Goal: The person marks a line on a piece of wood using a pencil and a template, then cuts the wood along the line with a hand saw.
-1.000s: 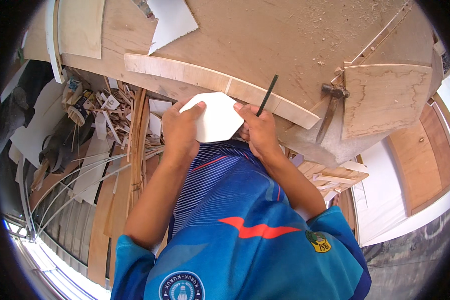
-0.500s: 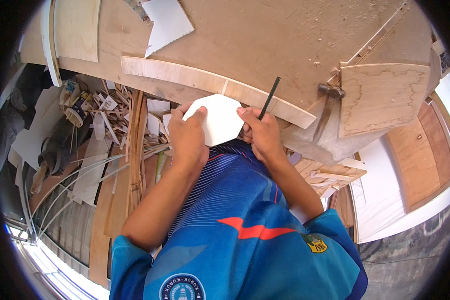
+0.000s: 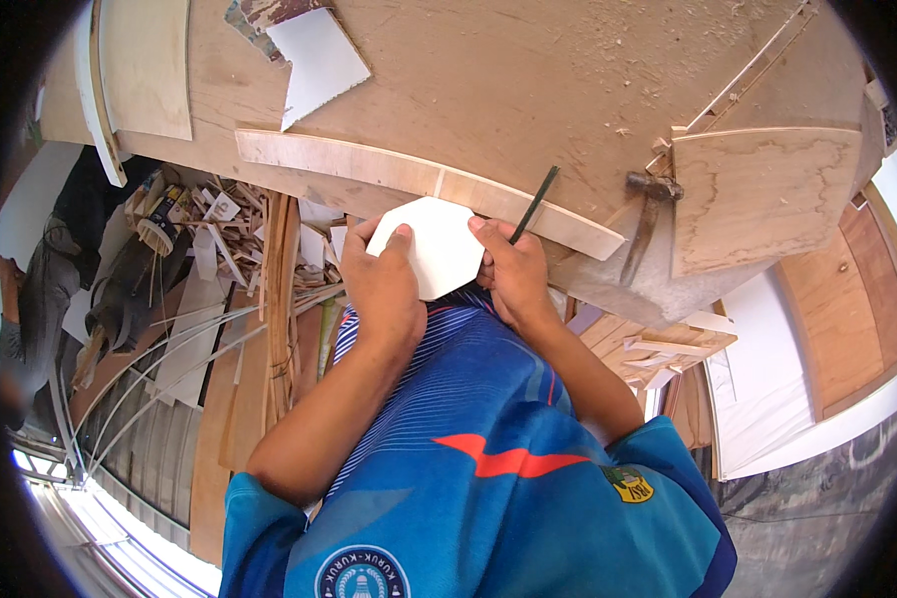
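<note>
Between my hands is a white octagonal board (image 3: 434, 254). My left hand (image 3: 379, 279) is closed on its left side, thumb lying on the top face. My right hand (image 3: 508, 269) pinches its right edge and also holds a thin dark green stick (image 3: 538, 199) that points up and away to the right. Just beyond them, a long, slightly curved pale wood strip (image 3: 339, 157) lies along the edge of the wooden worktable (image 3: 488, 70). A hammer (image 3: 648, 214) lies to the right, beside a plywood piece (image 3: 757, 199).
A jagged white board (image 3: 314, 65) and pale panels (image 3: 149, 70) lie on the table's left. Offcuts (image 3: 219, 229), long wood lengths (image 3: 279, 319) and bent strips fill the space below left. At the far left edge is another person's arm (image 3: 8, 289). A white-and-wood panel (image 3: 837, 309) stands at right.
My hands and the board have shifted slightly down and right in the view, while the table's left side sits lower. The other person's arm has come into view at the far left.
</note>
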Motion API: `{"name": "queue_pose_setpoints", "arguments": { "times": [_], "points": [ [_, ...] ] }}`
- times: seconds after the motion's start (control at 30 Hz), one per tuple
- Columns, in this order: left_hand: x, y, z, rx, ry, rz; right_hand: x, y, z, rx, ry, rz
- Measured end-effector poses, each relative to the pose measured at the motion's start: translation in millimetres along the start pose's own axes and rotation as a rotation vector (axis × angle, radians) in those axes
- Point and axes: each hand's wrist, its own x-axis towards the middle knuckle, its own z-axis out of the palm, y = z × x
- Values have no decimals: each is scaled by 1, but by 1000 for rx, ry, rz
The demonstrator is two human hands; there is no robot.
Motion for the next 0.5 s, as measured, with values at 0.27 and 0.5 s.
{"name": "queue_pose_setpoints", "arguments": {
  "times": [0.27, 0.5],
  "points": [
    [3, -3, -1, 59, 4, 34, -6, -11, -12, -257, 43, -30],
    [-2, 6, 5, 105, 18, 3, -16, -17, -27, -588, 84, -1007]
  ]
}}
